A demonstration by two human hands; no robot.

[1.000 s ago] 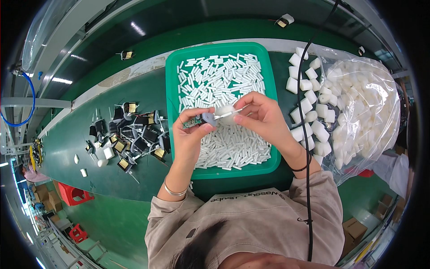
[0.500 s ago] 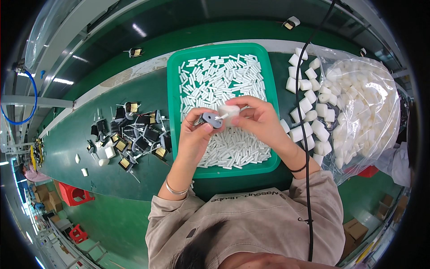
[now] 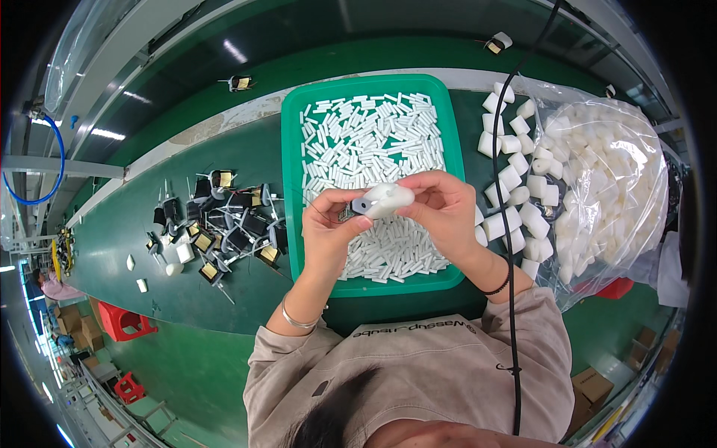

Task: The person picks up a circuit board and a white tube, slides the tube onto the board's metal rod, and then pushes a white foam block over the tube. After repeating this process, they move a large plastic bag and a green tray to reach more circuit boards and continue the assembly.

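Observation:
Over the tray, my left hand [image 3: 328, 224] pinches a small part with a grey disc-shaped end [image 3: 360, 206]. My right hand [image 3: 444, 213] grips a white foam piece [image 3: 391, 200] between thumb and fingers. The foam sits against the disc end and covers the white stem there. Below both hands lies a green tray [image 3: 292, 149] with many short white tubes [image 3: 373, 142] spread in it.
At left, a heap of black parts with grey ends and white stems [image 3: 237, 240] lies on the green table [image 3: 112, 231]. To the right are loose white foam cylinders [image 3: 510, 178] and a clear bag [image 3: 609, 187] full of them. A black cable [image 3: 514, 321] hangs down the right side.
The foam piece has come over the white stem and against the grey disc, turning in my right fingers. Parts on the green strip beyond the table have shifted right.

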